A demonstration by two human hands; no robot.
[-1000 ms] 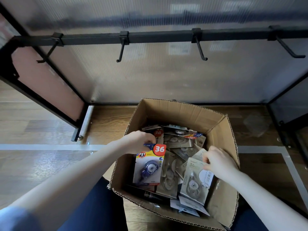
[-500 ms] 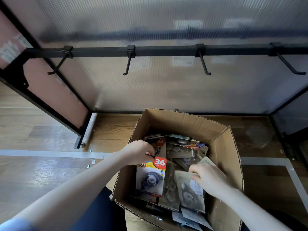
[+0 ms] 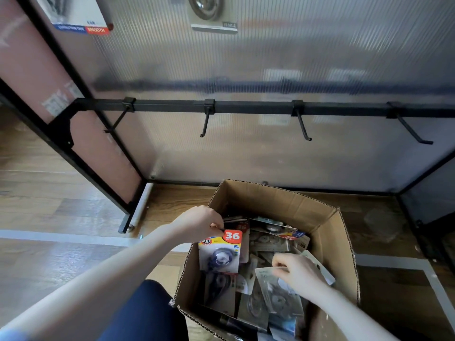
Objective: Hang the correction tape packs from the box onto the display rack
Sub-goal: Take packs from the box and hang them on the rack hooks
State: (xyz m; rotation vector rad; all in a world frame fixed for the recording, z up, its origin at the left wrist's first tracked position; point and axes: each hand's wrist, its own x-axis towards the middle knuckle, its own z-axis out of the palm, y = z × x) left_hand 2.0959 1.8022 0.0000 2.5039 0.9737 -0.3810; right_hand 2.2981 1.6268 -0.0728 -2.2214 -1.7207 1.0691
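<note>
left hand pinches yellow pack over box; right hand grips grey pack

Two hung packs cropped by top edge

Cardboard box: plain brown, corrugated edges. Pack at top left of box: yellow and white card, red corner badge with white "36", blue dispenser under clear blister. Other packs: mostly grey-beige cards. Display rack rail and hooks: matt black. Back panel: translucent grey, fine vertical ribbing. Floor: brown wood-grain planks with a pale grey stripe.
</note>
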